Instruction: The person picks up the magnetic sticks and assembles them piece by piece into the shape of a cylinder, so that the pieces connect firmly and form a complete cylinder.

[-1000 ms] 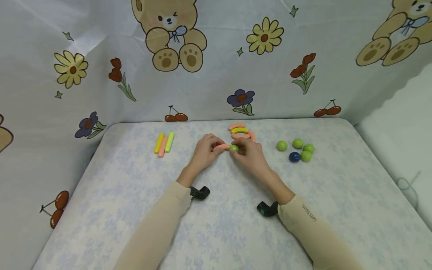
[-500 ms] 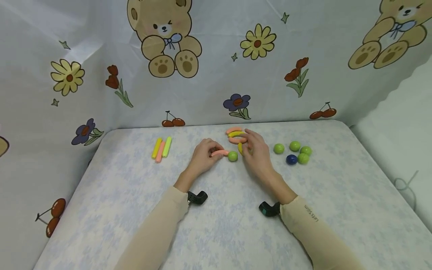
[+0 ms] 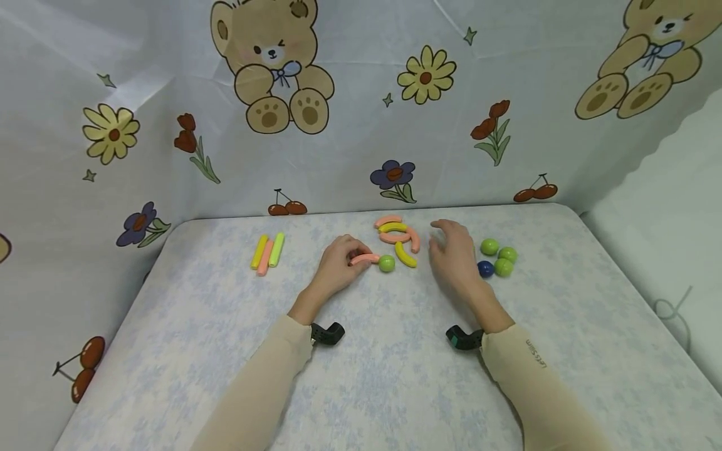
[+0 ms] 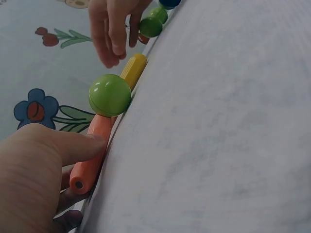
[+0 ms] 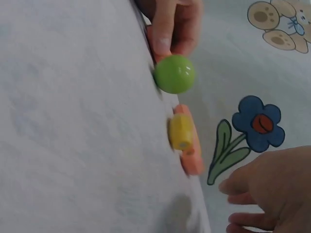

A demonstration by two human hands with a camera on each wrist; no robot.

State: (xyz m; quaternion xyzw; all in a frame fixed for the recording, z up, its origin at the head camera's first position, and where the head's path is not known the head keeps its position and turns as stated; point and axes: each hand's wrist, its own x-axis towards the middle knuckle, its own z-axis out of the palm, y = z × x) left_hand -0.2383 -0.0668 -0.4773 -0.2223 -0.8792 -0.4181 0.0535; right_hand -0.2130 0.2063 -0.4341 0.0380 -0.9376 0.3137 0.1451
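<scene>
My left hand (image 3: 335, 263) pinches a short pink-orange curved stick (image 4: 90, 160) between thumb and fingers, low at the table. At the stick's far end sits a shiny green ball (image 3: 387, 263), touching it. Just right of the ball lies a yellow curved stick (image 3: 405, 255). My right hand (image 3: 454, 254) holds nothing, its fingers loosely spread, between that stick and the loose balls. In the right wrist view the fingers stand apart from the yellow stick (image 5: 181, 132).
Behind are more curved pieces, including a pink one (image 3: 414, 240) and a yellow one (image 3: 393, 227). Straight yellow, pink (image 3: 266, 258) and light green (image 3: 277, 250) sticks lie left. Several green balls (image 3: 504, 267) and a blue ball (image 3: 486, 269) lie right, partly behind my right hand.
My right hand has left the green ball, passed over the yellow curved stick and moved right towards the loose balls. My left hand keeps holding the pink-orange stick.
</scene>
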